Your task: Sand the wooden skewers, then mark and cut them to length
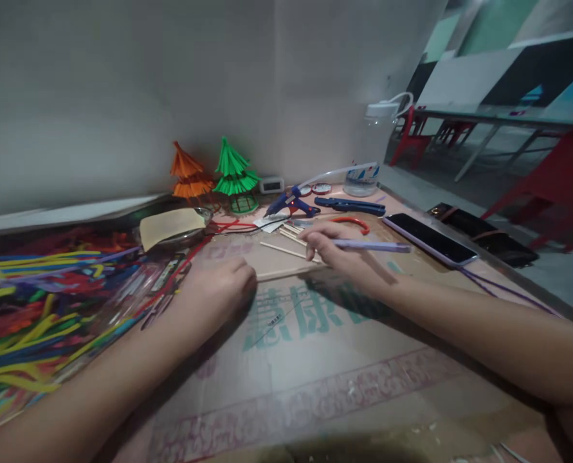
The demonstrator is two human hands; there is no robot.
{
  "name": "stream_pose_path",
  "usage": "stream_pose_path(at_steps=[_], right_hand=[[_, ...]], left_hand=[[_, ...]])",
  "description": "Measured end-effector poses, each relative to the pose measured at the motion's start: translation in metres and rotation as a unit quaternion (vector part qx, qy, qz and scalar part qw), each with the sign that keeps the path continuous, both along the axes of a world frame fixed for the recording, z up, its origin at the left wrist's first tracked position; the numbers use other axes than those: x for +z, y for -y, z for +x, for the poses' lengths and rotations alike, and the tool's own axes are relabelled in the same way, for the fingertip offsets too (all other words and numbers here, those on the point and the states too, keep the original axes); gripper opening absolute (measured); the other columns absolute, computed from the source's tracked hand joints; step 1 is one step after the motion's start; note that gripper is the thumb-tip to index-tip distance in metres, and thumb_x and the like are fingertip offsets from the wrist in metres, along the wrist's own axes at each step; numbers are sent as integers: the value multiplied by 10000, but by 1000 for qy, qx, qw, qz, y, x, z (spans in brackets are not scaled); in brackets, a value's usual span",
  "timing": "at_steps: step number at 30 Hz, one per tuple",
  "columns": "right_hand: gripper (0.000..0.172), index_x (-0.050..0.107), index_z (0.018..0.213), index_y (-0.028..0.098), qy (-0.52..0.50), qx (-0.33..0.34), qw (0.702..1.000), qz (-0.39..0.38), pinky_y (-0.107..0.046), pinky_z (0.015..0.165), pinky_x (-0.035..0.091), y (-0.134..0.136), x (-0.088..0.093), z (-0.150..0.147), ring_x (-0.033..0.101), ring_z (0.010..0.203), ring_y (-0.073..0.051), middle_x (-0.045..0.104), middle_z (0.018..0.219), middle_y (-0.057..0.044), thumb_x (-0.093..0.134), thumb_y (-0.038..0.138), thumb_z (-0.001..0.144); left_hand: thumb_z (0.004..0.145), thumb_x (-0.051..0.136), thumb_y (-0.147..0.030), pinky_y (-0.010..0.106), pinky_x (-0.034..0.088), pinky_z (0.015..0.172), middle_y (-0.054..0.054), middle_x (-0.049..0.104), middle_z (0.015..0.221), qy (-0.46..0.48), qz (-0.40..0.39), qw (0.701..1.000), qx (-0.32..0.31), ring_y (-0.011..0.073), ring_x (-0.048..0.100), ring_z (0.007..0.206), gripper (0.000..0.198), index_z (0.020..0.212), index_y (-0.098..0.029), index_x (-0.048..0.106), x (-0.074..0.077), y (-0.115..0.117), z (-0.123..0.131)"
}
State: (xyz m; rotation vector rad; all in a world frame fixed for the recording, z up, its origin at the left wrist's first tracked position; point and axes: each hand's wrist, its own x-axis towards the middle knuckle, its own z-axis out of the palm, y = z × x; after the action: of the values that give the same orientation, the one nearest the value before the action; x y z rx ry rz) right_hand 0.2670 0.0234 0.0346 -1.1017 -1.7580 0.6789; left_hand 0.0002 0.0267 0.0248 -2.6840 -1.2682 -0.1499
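Note:
My left hand [223, 290] is closed at the left end of a thin wooden stick [283, 274] lying across the board; the fingertips are hidden. My right hand [332, 249] grips a purple pen [375, 245] over the stick's other end, its top pointing right. The pen's tip is hidden by the fingers. Just below the stick lies a clear set square [276, 318] on cardboard [276, 379] printed with green characters. Beyond the right hand are several loose wooden sticks [286, 249] and a blue glue gun [291, 201] with a red light.
Colourful pipe cleaners [26, 308] fill the left side. Orange [190, 173] and green [235, 170] tree-like crafts stand by the wall, near a small clock [271, 185]. At right are a blue stapler-like tool [350, 206], red-orange handle [356, 222], phone [431, 240] and water bottle [375, 148].

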Motion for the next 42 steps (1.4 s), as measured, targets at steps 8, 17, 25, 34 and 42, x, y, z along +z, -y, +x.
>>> stream_pose_path(at_steps=[8, 17, 25, 34, 42], right_hand=[[167, 742, 984, 187, 287, -25, 954, 79, -324, 808, 500, -22, -3, 28, 678, 916, -223, 741, 1009, -93, 598, 270, 969], [207, 743, 870, 171, 432, -3, 894, 118, -343, 765, 434, -29, -39, 25, 629, 879, -249, 680, 893, -104, 556, 157, 958], [227, 726, 918, 170, 439, 46, 887, 139, -334, 738, 419, -18, -29, 20, 623, 858, -243, 678, 906, -112, 528, 221, 1015], [84, 624, 833, 210, 309, -20, 943, 123, -330, 654, 432, -20, -36, 16, 601, 710, -228, 664, 786, -68, 557, 222, 882], [78, 582, 877, 252, 162, 47, 976, 137, -295, 582, 484, 8, -21, 3, 605, 644, -178, 641, 770, -21, 541, 212, 930]], left_hand=[[1043, 341, -281, 322, 470, 708, 116, 706, 976, 38, 82, 989, 116, 250, 672, 865, 406, 949, -163, 717, 8, -49, -58], [1045, 429, -385, 412, 501, 1024, 129, 722, 1268, 124, -2, 991, 53, 283, 653, 1178, 392, 1242, -174, 694, 4, -25, -22], [1002, 561, -472, 450, 496, 1048, 121, 723, 1265, 176, -81, 981, 0, 295, 634, 1214, 384, 1216, -193, 716, -23, -22, -11], [987, 601, -442, 406, 530, 978, 83, 765, 1159, 270, -108, 957, 18, 253, 685, 1098, 359, 1236, -205, 702, -21, -17, -13], [883, 738, -375, 276, 562, 799, 14, 807, 942, 562, -271, 780, 51, 168, 725, 871, 237, 1068, -242, 805, 22, 20, 2]])
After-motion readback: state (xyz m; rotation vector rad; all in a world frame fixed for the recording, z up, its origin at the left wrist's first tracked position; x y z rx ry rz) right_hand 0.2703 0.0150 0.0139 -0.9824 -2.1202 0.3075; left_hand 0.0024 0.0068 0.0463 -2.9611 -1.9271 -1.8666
